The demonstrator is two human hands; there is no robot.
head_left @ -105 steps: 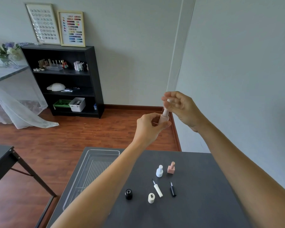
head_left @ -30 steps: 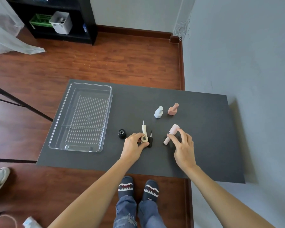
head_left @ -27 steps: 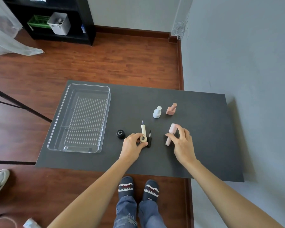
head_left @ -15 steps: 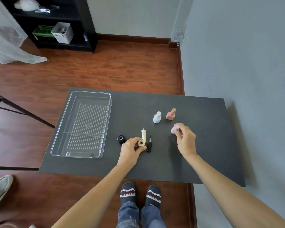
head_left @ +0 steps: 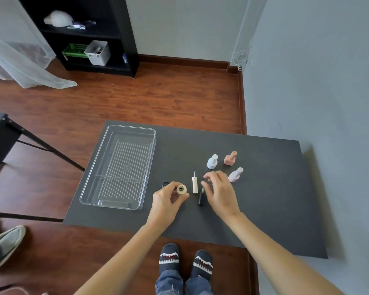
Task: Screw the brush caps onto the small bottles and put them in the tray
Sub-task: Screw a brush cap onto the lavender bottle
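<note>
Half a sec ago your right hand [head_left: 218, 193] pinched the pale lilac capped bottle [head_left: 235, 175] near the pink one; now you've let go, and that bottle stands upright on the dark grey tabletop [head_left: 264, 199], just right of your fingertips. Your right fingers are spread and loose, gripping nothing, hovering over the two loose brush caps (blurred, so exact contact can't be told). Your left hand [head_left: 167, 202] hasn't changed its job: thumb and forefingers pinched round the small cream round bottle [head_left: 181, 189], open neck facing the camera, lifted a bit vs. before.

Count, as far as it shows:
- Capped bottles standing: 3, i.e. the lilac one, the white rounded bottle [head_left: 212, 161] and the pink square-based bottle [head_left: 230, 158], grouped close at the table's far right-centre.
- Uncapped bottles: 2, i.e. the cream one in your left hand and a small black round bottle [head_left: 165, 185], mostly hidden behind your left fingers.
- Loose brush caps: 2, lying flat, the cream brush cap [head_left: 194, 184] and the black brush cap [head_left: 200, 198], side by side between your hands.
- Trays: 1, the clear plastic ribbed tray [head_left: 84, 196] on the table's left part, no bottle in it yet.
</note>
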